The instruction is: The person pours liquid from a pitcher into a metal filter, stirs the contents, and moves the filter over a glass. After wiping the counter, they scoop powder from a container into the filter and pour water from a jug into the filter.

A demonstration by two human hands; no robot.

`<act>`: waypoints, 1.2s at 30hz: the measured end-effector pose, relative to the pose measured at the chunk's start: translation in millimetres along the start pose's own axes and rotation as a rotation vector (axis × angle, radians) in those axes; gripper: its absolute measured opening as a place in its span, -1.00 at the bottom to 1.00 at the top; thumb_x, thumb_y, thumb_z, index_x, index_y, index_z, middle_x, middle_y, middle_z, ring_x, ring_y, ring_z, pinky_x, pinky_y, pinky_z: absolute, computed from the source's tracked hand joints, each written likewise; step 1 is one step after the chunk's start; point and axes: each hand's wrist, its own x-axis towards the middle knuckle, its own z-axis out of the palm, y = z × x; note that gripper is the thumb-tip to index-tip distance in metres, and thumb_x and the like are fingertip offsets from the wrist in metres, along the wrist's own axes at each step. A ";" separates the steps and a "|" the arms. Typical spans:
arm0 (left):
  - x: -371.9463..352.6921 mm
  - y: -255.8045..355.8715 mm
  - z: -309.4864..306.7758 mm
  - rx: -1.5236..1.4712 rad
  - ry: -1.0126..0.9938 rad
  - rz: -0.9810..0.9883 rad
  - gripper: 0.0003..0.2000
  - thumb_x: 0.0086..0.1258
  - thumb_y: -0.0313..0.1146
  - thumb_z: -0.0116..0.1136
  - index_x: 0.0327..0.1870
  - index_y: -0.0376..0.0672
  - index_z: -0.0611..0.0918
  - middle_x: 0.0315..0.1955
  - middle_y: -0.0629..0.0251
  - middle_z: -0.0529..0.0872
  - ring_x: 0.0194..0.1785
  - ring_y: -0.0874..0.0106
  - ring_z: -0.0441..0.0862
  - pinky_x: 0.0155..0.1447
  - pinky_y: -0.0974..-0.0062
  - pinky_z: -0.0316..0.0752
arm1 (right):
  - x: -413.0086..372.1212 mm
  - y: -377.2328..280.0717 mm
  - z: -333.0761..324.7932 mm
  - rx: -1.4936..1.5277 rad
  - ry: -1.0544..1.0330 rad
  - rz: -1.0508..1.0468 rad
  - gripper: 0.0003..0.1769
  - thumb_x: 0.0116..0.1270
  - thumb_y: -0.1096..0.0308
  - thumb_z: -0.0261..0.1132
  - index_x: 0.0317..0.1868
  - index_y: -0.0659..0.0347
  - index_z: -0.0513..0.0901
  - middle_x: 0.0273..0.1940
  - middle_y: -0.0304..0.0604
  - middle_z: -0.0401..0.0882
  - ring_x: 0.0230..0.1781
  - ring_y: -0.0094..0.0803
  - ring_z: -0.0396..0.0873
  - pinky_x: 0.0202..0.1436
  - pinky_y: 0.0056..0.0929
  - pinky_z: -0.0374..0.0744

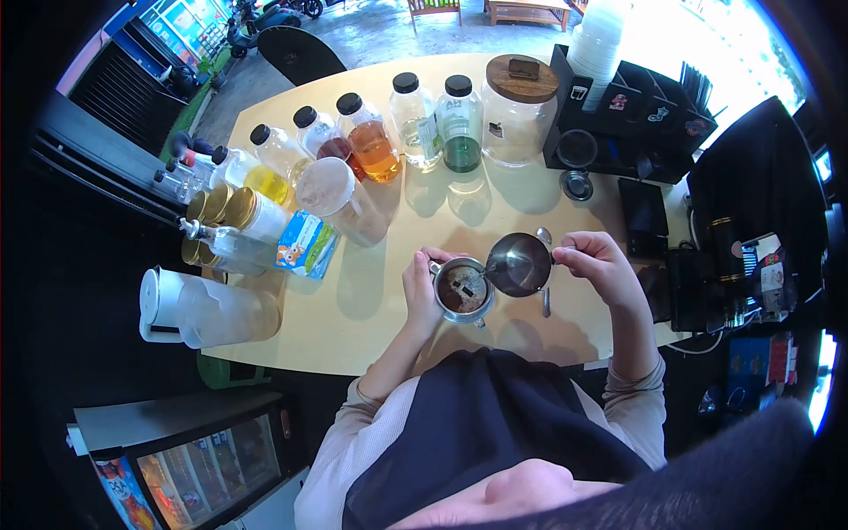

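My left hand is closed around the left side of a small metal cup on the table. Brown, foamy liquid fills much of the cup, with a dark patch on top. My right hand grips the handle of a steel pitcher and holds it tilted toward the cup. The pitcher's lip is at the cup's right rim; whether a stream is flowing is too small to tell. Partly hidden beneath the pitcher lies a metal spoon, its bowl and handle end showing.
Bottles with black caps, some holding coloured liquid, line the far edge beside a wooden-lidded jar. Left stand a frosted pitcher, a blue carton and white jugs. A black organiser with cups is at back right.
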 end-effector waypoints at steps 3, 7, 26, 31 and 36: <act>0.0 1.9 1.3 -0.026 0.008 -0.012 -0.42 0.63 0.03 -0.45 -0.28 -0.34 0.50 -0.28 -0.14 0.71 -0.12 0.23 0.72 0.03 0.36 0.63 | 0.1 -1.9 0.6 -0.003 -0.001 0.003 -0.68 0.39 0.35 0.28 -0.54 0.28 0.52 -0.53 -0.49 0.27 -0.48 -0.73 0.17 -0.41 -0.60 0.15; 0.3 1.4 0.6 -0.005 0.001 -0.004 -0.41 0.63 0.05 -0.46 -0.27 -0.34 0.49 -0.29 -0.13 0.70 -0.10 0.19 0.72 0.04 0.32 0.64 | 0.5 -2.2 0.3 0.003 -0.004 0.007 -0.69 0.39 0.35 0.28 -0.52 0.29 0.55 -0.53 -0.49 0.28 -0.47 -0.73 0.18 -0.40 -0.61 0.15; 0.1 -0.8 -0.5 -0.020 0.000 -0.014 -0.41 0.63 0.05 -0.46 -0.27 -0.34 0.48 -0.29 -0.13 0.68 -0.09 0.13 0.71 0.06 0.26 0.64 | 1.9 -3.0 1.2 -0.009 0.011 -0.011 -0.71 0.37 0.34 0.28 -0.52 0.24 0.56 -0.57 -0.51 0.28 -0.51 -0.76 0.17 -0.43 -0.62 0.14; 0.3 1.2 0.3 -0.003 -0.003 0.003 -0.41 0.63 0.04 -0.47 -0.27 -0.34 0.49 -0.30 -0.09 0.67 -0.09 0.12 0.71 0.05 0.27 0.65 | 3.6 -1.6 2.5 -0.024 0.025 -0.006 -0.70 0.36 0.34 0.28 -0.56 0.18 0.51 -0.60 -0.54 0.25 -0.54 -0.78 0.13 -0.47 -0.64 0.10; 0.6 1.0 0.6 0.006 0.000 0.018 -0.41 0.63 0.04 -0.47 -0.28 -0.34 0.49 -0.32 -0.06 0.67 -0.09 0.13 0.72 0.04 0.28 0.65 | 4.0 -5.8 5.2 -0.013 0.024 -0.030 -0.68 0.36 0.32 0.29 -0.57 0.17 0.50 -0.60 -0.55 0.23 -0.54 -0.78 0.13 -0.47 -0.64 0.10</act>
